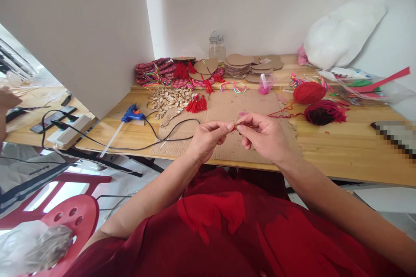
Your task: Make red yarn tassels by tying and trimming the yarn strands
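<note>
My left hand (212,136) and my right hand (261,135) meet fingertip to fingertip above the cardboard sheet (224,106). Both are closed in a pinch on a small bit of reddish yarn (236,126), mostly covered by the fingers. Red strands run from behind my right hand to a red yarn ball (309,92), with a dark magenta yarn ball (321,112) in front of it. Left of my hands lie a heap of nutshell-like pieces (170,100) and a red tassel bundle (196,103).
A blue glue gun (132,113) with a long glue stick rests at left, its black cable looping toward my left hand. Cardboard discs (238,60), a pink cup (265,84) and a clear bottle (217,45) stand behind. A power strip (69,132) and another person's hand (9,98) are far left.
</note>
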